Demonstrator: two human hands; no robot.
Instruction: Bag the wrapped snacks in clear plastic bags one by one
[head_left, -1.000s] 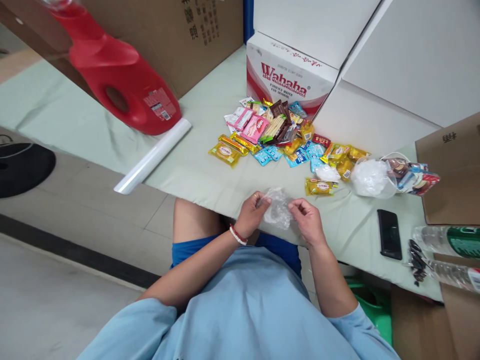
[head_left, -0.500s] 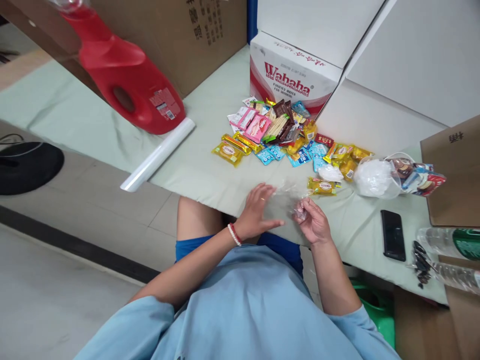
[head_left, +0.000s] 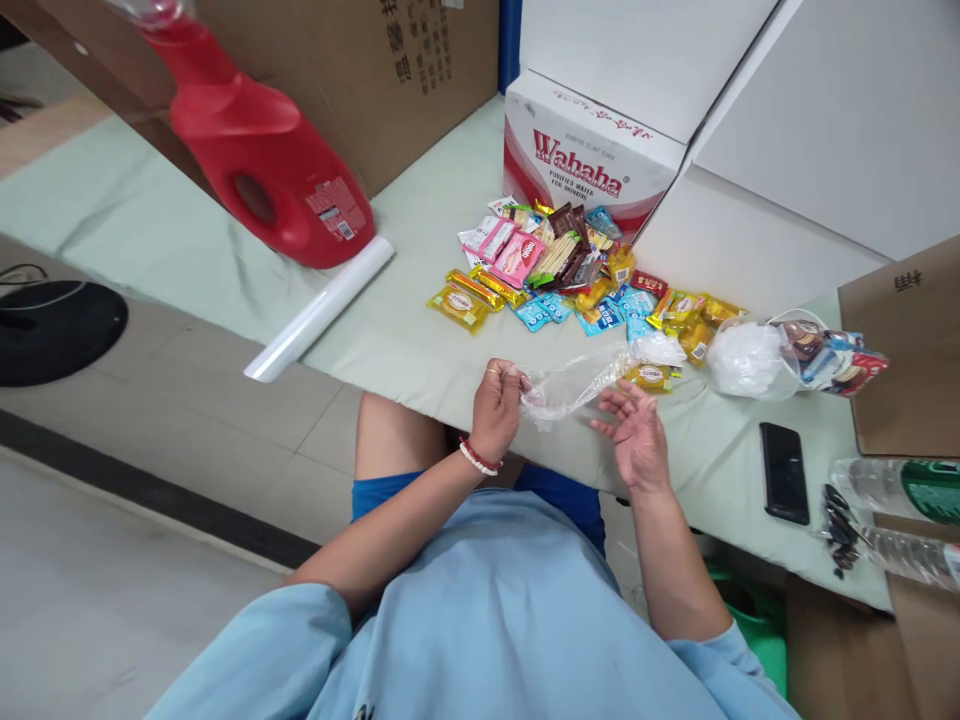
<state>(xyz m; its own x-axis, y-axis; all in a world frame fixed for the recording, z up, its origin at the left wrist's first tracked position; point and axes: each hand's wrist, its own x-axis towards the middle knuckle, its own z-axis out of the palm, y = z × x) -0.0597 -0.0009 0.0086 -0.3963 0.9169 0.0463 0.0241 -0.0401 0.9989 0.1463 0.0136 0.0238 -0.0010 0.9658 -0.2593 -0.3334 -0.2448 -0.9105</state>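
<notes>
Pinched in my left hand (head_left: 498, 408) is one end of a clear plastic bag (head_left: 566, 388), which stretches out to the right above the table's front edge. My right hand (head_left: 636, 432) is beside the bag's other end with fingers apart and palm turned up; I see nothing gripped in it. Just beyond my right fingers a yellow snack packet (head_left: 651, 377) lies partly behind the bag. A crumpled white plastic bundle (head_left: 660, 348) rests behind that packet. Farther back is a heap of wrapped snacks (head_left: 551, 250) in pink, brown, blue and yellow.
On the left stand a red jug (head_left: 277, 170) and a white roll (head_left: 322, 310) that overhangs the table edge. A Wahaba-style printed carton (head_left: 585, 150) backs the snacks. To the right are a white-bagged bundle (head_left: 750, 358), a black phone (head_left: 784, 472), keys (head_left: 841, 530) and clear bottles (head_left: 870, 482).
My left hand has closed on the clear bag, which was in my right hand. My right hand has let go and opened, and the bag now stretches out lengthwise.
</notes>
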